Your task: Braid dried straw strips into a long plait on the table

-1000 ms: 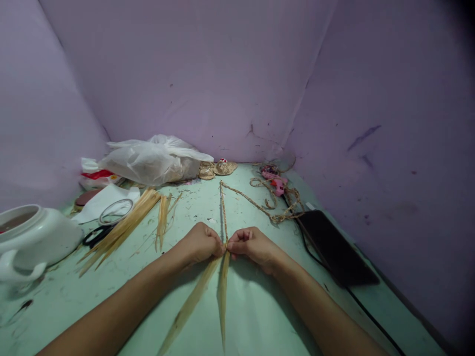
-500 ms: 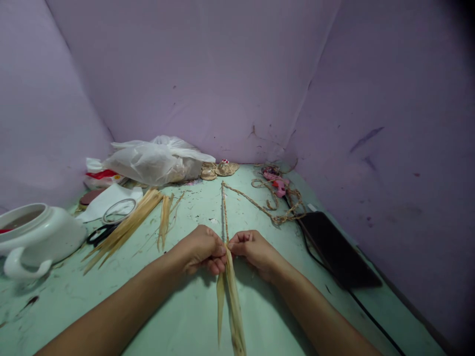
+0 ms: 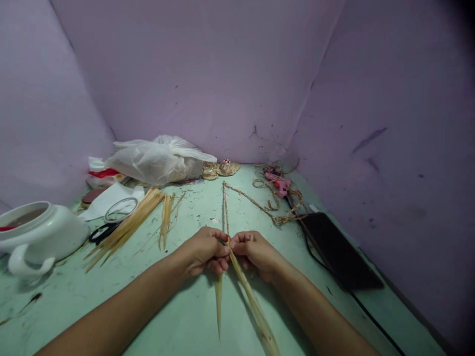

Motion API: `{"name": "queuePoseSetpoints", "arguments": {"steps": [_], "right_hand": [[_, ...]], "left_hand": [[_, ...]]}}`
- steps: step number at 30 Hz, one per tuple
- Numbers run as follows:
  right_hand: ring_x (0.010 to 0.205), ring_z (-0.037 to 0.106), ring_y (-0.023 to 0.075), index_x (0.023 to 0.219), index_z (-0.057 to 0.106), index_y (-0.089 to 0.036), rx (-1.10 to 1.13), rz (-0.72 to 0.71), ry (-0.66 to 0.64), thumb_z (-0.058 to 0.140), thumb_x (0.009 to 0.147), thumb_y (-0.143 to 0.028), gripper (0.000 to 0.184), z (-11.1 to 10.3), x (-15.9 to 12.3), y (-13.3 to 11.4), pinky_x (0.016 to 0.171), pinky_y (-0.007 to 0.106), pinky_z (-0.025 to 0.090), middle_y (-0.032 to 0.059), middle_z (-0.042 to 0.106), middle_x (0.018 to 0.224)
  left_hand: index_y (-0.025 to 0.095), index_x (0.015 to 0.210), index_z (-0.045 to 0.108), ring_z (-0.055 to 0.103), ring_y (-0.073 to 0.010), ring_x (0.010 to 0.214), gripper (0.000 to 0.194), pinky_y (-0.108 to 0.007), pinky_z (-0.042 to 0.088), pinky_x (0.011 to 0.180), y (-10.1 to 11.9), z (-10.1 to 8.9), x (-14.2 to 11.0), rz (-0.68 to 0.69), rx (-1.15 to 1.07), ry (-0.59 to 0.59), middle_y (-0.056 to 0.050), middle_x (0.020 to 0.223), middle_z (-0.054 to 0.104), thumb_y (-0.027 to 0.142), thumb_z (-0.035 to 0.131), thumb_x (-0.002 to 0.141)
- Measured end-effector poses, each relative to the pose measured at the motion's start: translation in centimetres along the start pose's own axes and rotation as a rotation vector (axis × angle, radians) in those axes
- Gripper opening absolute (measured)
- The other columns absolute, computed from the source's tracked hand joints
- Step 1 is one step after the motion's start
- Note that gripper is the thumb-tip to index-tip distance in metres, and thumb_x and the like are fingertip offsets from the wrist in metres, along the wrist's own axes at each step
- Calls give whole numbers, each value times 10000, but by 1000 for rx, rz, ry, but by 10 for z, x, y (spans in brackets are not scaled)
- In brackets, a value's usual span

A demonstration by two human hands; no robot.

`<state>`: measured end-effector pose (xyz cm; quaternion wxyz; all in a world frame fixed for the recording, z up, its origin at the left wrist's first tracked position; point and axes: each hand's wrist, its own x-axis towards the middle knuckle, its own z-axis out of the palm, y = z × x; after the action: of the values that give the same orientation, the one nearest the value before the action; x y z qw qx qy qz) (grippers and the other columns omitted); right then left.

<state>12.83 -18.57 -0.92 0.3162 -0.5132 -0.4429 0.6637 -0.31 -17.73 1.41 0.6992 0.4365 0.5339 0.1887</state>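
Observation:
A thin braided cord of dry plant fibre runs from the far part of the table toward me, and both hands meet at its near end. My left hand pinches the cord's end, with a short pale leaf strip hanging below its fingers. Close against it, my right hand is closed on a longer pale leaf strip, which slants down to the lower right. The exact crossing of the strips is hidden between my fingertips. Beyond, the cord bends and continues to a tangled coil on the right.
On the left are a white teapot, black-handled scissors and a bundle of dry strips. A plastic bag lies at the back. At right are a pink glue gun, a black flat slab and a cable.
The longer strip has swung to the right, away from the short strip. My left fingers have shifted slightly over the end of the braid. The view has moved a little.

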Motion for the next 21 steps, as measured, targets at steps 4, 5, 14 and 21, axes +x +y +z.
{"name": "queuePoseSetpoints", "arguments": {"steps": [4,5,14,21], "right_hand": [[323,289,20,555,507,-133,21,27,-20,499,523,-147,36,-1,1,0,347,184,124,-24,529,449],[333,292,19,558,512,-131,29,28,-27,501,522,-145,40,-2,1,0,351,183,128,-24,532,461],[363,276,18,522,521,-120,37,-3,-74,576,555,-219,118,-2,-4,-6,376,197,124,-3,539,487],[331,267,27,528,529,-130,0,11,-44,601,528,-228,122,-5,-1,-5,363,198,130,-47,458,398]], "left_hand": [[114,583,484,452,-75,333,40,-182,354,317,2,-3,1,8,95,11,3,445,521,100,518,567],[113,558,484,426,-65,315,36,-176,331,305,3,-4,1,20,130,25,6,429,512,103,518,567],[120,561,506,366,-41,296,33,-166,243,292,3,-10,3,69,257,58,16,452,530,107,514,532],[95,632,592,385,-54,325,113,-173,283,338,9,-19,-1,88,274,-81,30,385,455,159,515,580]]}}
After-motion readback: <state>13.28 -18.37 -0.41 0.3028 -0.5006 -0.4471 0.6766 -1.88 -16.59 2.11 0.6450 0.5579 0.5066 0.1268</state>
